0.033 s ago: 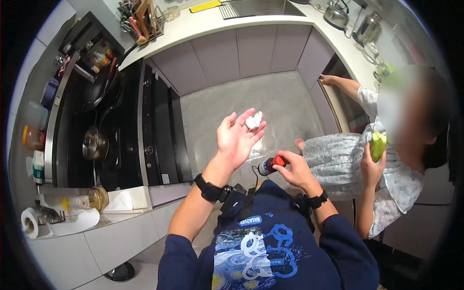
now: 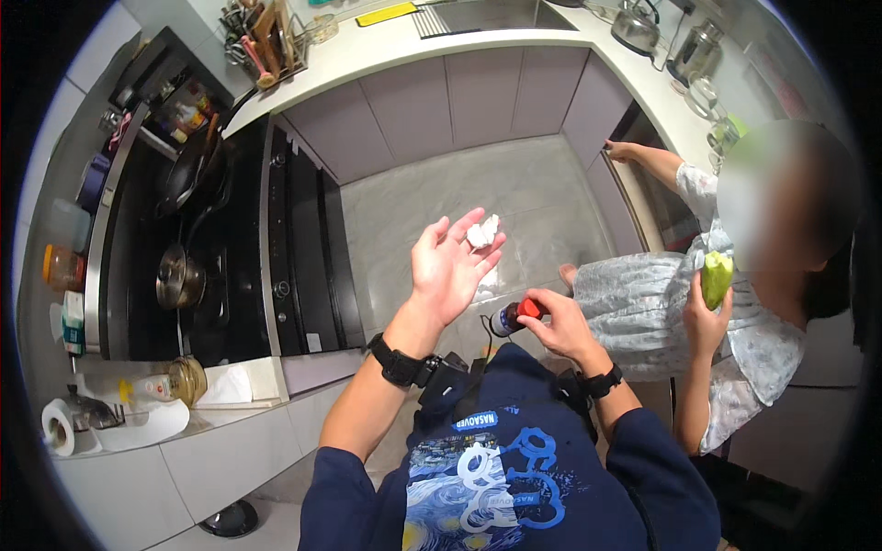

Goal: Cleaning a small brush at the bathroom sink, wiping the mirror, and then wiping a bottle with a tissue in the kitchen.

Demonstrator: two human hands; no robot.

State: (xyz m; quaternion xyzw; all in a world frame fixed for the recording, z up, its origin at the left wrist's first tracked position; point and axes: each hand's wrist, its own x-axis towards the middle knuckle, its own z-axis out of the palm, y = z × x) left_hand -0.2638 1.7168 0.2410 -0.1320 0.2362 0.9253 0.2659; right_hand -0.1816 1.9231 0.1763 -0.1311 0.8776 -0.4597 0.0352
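Note:
My left hand point(image 2: 450, 271) is held palm up with its fingers stretched out. A small white crumpled piece point(image 2: 482, 232), whose kind I cannot make out, rests on those fingers. To its right, my right hand point(image 2: 560, 321) grips a small dark bottle point(image 2: 506, 319) by its red cap point(image 2: 528, 310). The bottle is tilted, with a pale label around its body. Both hands are in front of my body above the grey floor point(image 2: 459, 184), apart from each other.
At the right a person point(image 2: 634, 294) holds a bitten green fruit or vegetable point(image 2: 717, 280), other hand on a cabinet edge. On the left, a black stove point(image 2: 243, 303) carries a wok point(image 2: 191, 174) and a small pot point(image 2: 180, 278). A pale counter point(image 2: 367, 60) runs along the back.

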